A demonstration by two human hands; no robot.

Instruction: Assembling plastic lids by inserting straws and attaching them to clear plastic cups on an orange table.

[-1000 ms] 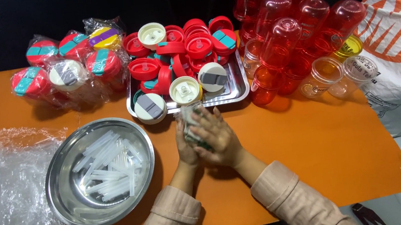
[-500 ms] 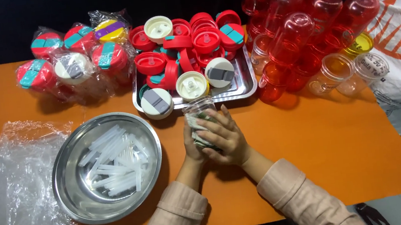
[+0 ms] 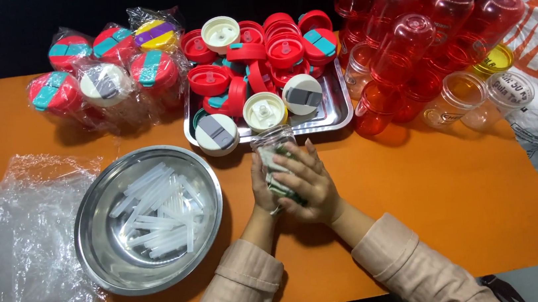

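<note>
Both of my hands wrap around a clear plastic cup (image 3: 272, 138) with green printing, held on its side just above the orange table (image 3: 460, 197), its open mouth pointing away from me. My left hand (image 3: 262, 188) cups it from the left and below. My right hand (image 3: 309, 183) covers it from the right and on top. The cup's far end lies close to the front edge of a steel tray (image 3: 338, 114) heaped with red, white and teal lids.
A round steel bowl (image 3: 103, 255) of clear plastic straws sits to the left, beside crumpled clear plastic bags (image 3: 14, 264). Wrapped cups with coloured lids (image 3: 105, 81) stand at the back left. Stacks of red and clear cups (image 3: 417, 35) lie at the back right.
My hands and the cup stay together in the same spot on the table; the grip has shifted slightly around the cup. The view moved a little.
</note>
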